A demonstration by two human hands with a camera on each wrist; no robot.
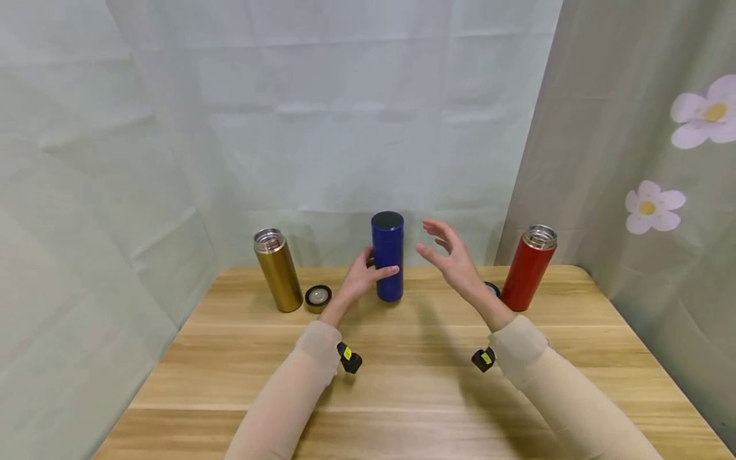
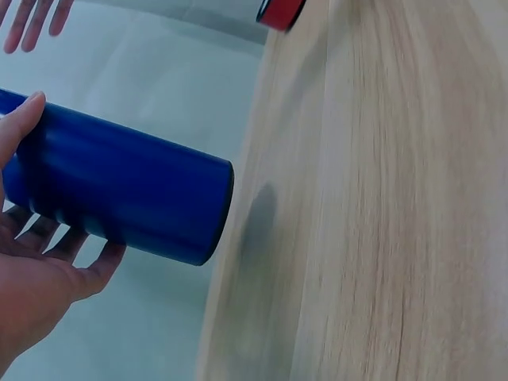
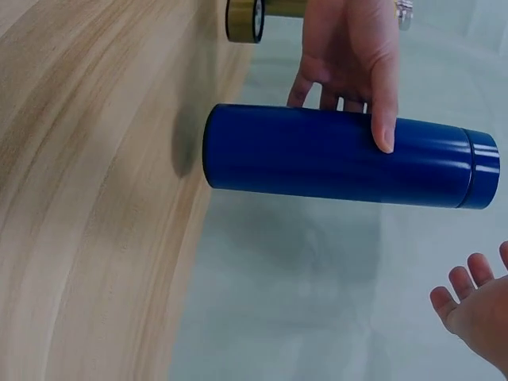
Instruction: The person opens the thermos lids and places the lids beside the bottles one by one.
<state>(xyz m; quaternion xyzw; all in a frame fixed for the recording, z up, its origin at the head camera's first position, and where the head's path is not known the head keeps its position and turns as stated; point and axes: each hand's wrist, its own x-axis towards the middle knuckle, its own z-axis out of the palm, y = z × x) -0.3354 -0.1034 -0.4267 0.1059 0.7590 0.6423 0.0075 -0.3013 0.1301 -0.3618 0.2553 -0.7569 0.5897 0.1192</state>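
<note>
A blue thermos bottle [image 1: 388, 262] with a dark-topped lid is held upright by my left hand [image 1: 360, 276], thumb across its front and fingers round the far side. In the right wrist view, the bottle [image 3: 317, 155] appears just off the tabletop, its shadow beside the base. My right hand [image 1: 454, 259] hovers to the right of the bottle's upper part, fingers loosely bent and apart from it. Nothing is in that hand. The lid [image 3: 480, 169] sits on the bottle, with a thin seam below it.
An uncapped gold thermos [image 1: 280, 275] stands at left, its lid [image 1: 318, 297] beside it. On the right stands an uncapped red thermos [image 1: 528, 271]; its lid [image 1: 492, 289] is partly hidden by my right forearm. Behind the wooden table [image 1: 402, 396] hangs a pale curtain [image 1: 368, 128].
</note>
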